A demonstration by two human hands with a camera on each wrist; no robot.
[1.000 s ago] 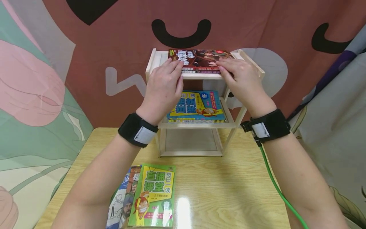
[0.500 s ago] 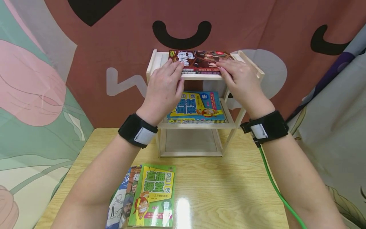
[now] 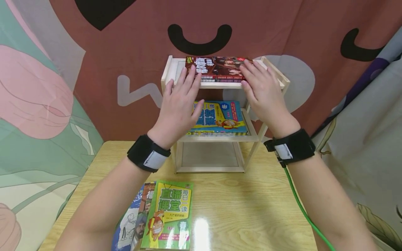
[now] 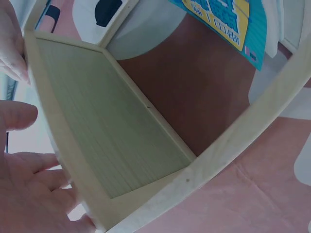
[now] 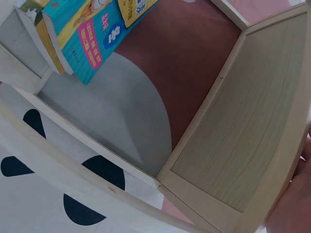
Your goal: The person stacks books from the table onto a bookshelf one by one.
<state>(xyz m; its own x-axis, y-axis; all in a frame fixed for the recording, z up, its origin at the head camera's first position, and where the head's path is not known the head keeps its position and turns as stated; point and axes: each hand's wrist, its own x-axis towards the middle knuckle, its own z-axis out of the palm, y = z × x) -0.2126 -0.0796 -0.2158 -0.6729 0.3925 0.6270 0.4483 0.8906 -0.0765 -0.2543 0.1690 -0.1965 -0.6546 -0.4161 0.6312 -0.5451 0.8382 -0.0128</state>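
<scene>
My two hands are apart, one toward each end of the red-covered book point(image 3: 220, 66), which lies flat on the top shelf of a pale wooden rack point(image 3: 223, 85). My left hand point(image 3: 179, 103) has its fingers straight and spread at the book's left front corner; I can't tell whether they touch it. My right hand point(image 3: 263, 89) reaches out with extended fingers over the right end. Neither is clamped on anything. The red cover bears bold white characters too stylised for me to read, and the stacked spines along its front edge are too small.

On the shelf below, a blue-and-yellow book point(image 3: 229, 120) tops a pile; I read 课堂 and 一读, with other characters partly behind my left hand.

Near me on the table point(image 3: 251, 202), a green book point(image 3: 168, 218) says 直播课堂 and 每日一读. It overlaps a brown book point(image 3: 145, 209) showing part of 福, beside a blue-and-white book point(image 3: 128, 225) with a line-drawn figure.
</scene>
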